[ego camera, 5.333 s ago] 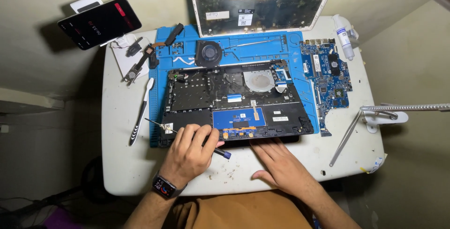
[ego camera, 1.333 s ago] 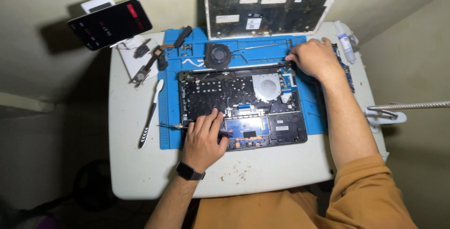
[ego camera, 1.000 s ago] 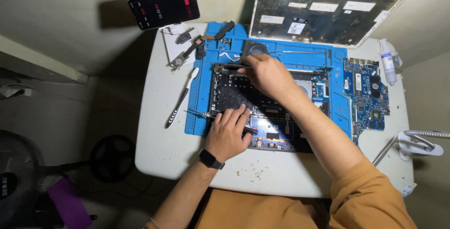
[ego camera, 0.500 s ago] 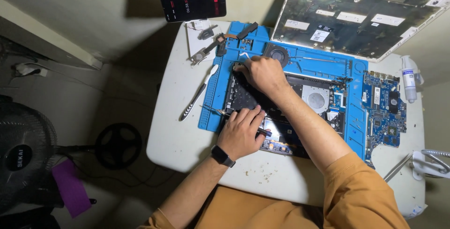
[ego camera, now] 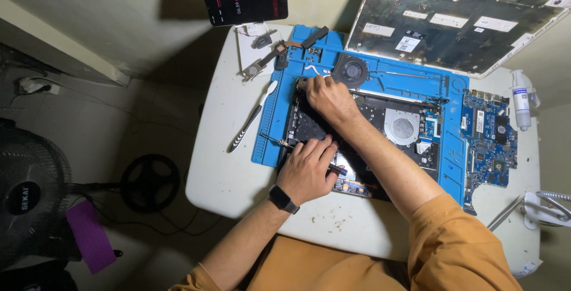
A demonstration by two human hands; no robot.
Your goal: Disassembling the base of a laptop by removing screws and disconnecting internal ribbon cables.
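Right hand (ego camera: 326, 96) unmoved, black laptop base (ego camera: 380, 130)

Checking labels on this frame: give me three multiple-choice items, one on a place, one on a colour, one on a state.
1. Where does the loose circuit board lie?
A. right of the mat
B. under the phone
C. on the floor

2. What colour is the mat?
A. red
B. blue
C. green

3. What is the left hand doing?
A. resting on the open laptop base, holding a thin tool
B. lifting the fan
C. holding the phone

Answers: 1 A, the board sits past the mat's right edge. 2 B, the bare mat shows blue. 3 A, the fingers curl over the base with the tool's tip sticking out.
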